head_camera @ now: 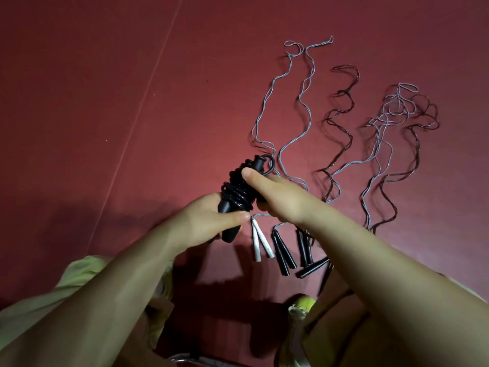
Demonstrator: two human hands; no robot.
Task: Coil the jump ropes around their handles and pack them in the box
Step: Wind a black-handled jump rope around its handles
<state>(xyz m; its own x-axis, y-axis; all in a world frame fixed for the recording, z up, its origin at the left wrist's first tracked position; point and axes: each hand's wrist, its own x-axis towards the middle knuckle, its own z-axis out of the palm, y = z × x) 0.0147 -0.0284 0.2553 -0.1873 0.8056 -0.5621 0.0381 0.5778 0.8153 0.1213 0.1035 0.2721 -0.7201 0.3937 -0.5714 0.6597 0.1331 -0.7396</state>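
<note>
A: Fingers? 
B: Left hand [211,221] grips the black handles [230,229]; right hand [275,192] pinches the coiled black rope [238,192] near its top.

A: Step? 
B: Coiling looks nearly finished; next, probably secure the end loop, then box it. No box visible.

A: Surroundings? 
B: Red floor [105,102]; uncoiled ropes [341,128] lying just right, white handles [260,242] below the hands.
</note>
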